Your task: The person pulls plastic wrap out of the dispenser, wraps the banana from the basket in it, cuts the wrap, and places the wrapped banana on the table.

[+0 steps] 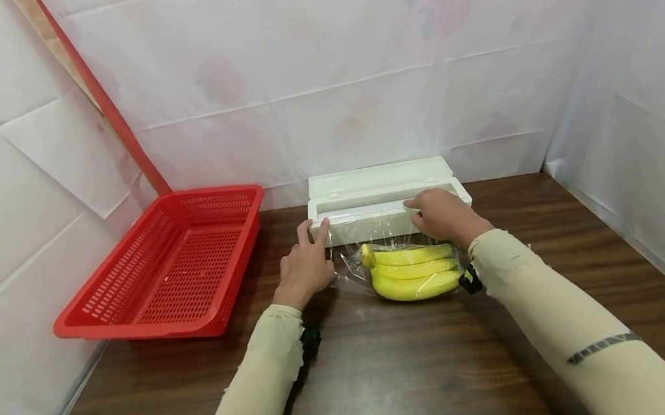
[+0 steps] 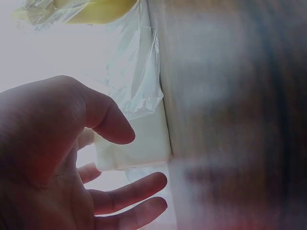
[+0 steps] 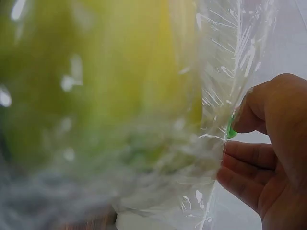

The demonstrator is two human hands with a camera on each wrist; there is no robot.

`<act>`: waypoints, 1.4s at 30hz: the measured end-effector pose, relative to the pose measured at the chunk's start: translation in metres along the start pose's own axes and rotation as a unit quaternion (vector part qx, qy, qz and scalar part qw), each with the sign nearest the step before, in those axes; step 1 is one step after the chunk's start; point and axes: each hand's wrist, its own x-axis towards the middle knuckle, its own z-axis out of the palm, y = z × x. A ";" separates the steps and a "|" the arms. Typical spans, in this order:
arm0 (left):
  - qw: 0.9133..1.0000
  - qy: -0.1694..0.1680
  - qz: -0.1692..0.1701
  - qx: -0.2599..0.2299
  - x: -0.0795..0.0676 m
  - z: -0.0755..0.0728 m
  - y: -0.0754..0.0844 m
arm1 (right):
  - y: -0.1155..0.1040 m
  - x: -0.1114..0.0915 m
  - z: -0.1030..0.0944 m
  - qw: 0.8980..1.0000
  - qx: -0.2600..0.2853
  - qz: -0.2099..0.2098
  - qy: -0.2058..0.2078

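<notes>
The left hand's point(image 1: 308, 265) fingers are spread at the near left corner of a long white lidded box point(image 1: 339, 236); the right hand's point(image 1: 444, 215) meet a small green tab point(image 3: 231, 129), whether pinching cannot be told. The step looks like cutting clear plastic film point(image 1: 352, 279); next probably calls for sliding the tab, film taut. Glossy, curved yellow bananas point(image 1: 414, 271) lie film-covered just before the box.

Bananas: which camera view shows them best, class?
The head view: the bananas appear clear and nearly whole through transparent film. The left wrist view shows only part, at its top edge; the right wrist view shows them large, blurred and cropped.
</notes>
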 end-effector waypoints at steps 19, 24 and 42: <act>1.000 0.001 0.003 -0.009 -0.001 0.000 -0.003 | 0.010 -0.010 -0.007 1.000 -0.007 -0.014 -0.006; 1.000 0.001 0.003 -0.012 -0.001 0.000 -0.003 | 0.015 -0.011 -0.007 1.000 0.002 0.002 -0.014; 1.000 0.000 0.011 -0.016 0.000 0.000 -0.003 | 0.023 -0.026 0.001 0.998 -0.053 0.007 0.024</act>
